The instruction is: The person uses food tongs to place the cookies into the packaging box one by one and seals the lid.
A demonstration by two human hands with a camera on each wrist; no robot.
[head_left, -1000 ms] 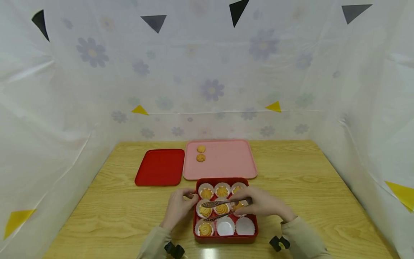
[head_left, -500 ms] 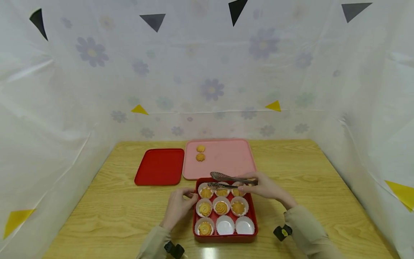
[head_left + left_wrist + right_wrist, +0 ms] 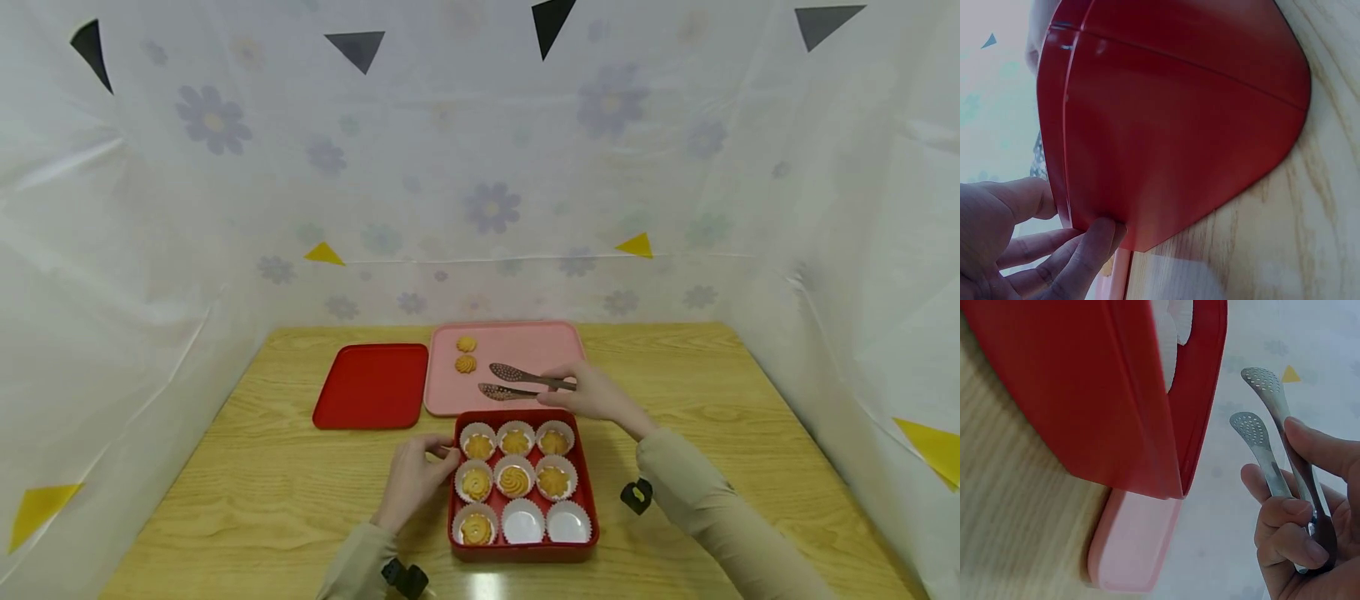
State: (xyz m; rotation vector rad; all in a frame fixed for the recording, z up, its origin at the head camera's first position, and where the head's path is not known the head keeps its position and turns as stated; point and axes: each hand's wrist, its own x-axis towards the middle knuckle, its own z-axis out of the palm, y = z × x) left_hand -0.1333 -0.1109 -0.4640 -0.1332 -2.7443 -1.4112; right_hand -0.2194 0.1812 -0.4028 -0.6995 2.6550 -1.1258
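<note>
A red box [image 3: 525, 553] stands on the table, holding rows of white paper cups with butter cookies [image 3: 513, 481] in several of them. Two front cups, a middle one [image 3: 522, 522] and a right one [image 3: 568, 523], hold no cookie. My left hand [image 3: 417, 477] grips the box's left wall near its rim, seen close up in the left wrist view. Metal tongs [image 3: 1275, 425] with perforated tips are held in my right hand [image 3: 588, 392], over the pink tray [image 3: 536, 342]. The tips stand apart with nothing between them. On that tray lie two cookies [image 3: 466, 354], left of the tongs.
A flat red tray [image 3: 371, 387] lies at the left, against the pink tray. Behind the wooden table [image 3: 675, 375] hangs a flowered sheet [image 3: 450, 150], with white sheets at both sides.
My right hand has carried the tongs from above the box's middle row, away to the pink tray. A cookie now shows plainly in the middle row's right cup. My left hand stays put.
</note>
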